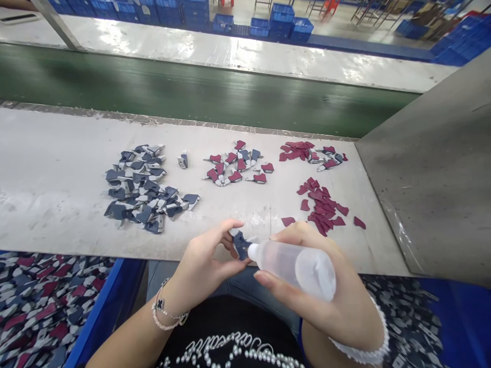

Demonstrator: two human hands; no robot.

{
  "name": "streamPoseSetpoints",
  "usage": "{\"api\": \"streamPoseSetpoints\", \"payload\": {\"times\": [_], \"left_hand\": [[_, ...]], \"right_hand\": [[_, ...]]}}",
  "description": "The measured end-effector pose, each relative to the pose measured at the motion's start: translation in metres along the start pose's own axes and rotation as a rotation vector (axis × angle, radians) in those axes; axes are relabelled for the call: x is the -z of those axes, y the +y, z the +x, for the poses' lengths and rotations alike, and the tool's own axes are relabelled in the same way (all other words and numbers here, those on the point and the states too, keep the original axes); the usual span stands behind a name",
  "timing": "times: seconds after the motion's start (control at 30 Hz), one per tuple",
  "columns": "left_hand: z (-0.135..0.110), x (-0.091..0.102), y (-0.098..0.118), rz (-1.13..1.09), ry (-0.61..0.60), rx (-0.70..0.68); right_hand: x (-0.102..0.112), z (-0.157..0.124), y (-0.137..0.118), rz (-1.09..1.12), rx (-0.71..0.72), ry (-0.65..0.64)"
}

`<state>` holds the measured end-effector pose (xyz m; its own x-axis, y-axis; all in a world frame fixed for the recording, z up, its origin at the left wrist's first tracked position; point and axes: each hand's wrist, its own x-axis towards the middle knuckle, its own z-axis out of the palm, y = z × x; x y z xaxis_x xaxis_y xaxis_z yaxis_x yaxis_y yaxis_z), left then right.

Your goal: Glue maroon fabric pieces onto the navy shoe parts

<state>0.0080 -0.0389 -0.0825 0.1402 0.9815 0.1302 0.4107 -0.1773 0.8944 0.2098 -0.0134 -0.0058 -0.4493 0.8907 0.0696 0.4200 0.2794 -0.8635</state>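
My left hand (215,255) pinches a small dark blue and grey plastic part (240,244) between thumb and fingers, just above the table's front edge. Wrapped around a translucent squeeze bottle (295,266) is my right hand (318,276). The bottle lies tilted almost level, its white nozzle right at the blue part; whether they touch I cannot tell. Beyond my hands sit parts with maroon faces (233,176). To their left is a heap of blue-and-grey parts (143,189), with one lone part (183,160) beside it. Loose flat maroon pieces (322,204) lie at the right.
A green conveyor belt (192,89) runs behind the white table (57,179). A metal panel (433,168) bounds the right side. Blue bins (111,306) holding many parts stand at lower left and lower right (460,317). More blue crates (282,20) stand in the background.
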Motion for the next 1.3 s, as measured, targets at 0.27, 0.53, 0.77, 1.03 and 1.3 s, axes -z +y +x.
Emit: {"api": "streamPoseSetpoints", "payload": {"times": [0.27,0.53,0.77,1.03,1.3], "left_hand": [[-0.001,0.001,-0.002,0.041,0.016,-0.036],[0.002,0.003,-0.005,0.111,0.014,-0.074],[0.002,0.002,0.0,0.139,0.012,-0.105],[0.0,-0.002,0.004,0.277,0.118,-0.154],[0.0,-0.003,0.005,0.314,0.153,-0.188]], "right_hand": [[0.001,0.002,-0.001,0.044,0.009,-0.055],[0.0,0.002,0.001,0.069,0.043,-0.039],[0.003,-0.001,0.001,0.086,0.058,-0.036],[0.003,-0.007,-0.001,-0.044,0.055,-0.049],[0.002,-0.008,-0.004,-0.102,0.041,-0.047]]}}
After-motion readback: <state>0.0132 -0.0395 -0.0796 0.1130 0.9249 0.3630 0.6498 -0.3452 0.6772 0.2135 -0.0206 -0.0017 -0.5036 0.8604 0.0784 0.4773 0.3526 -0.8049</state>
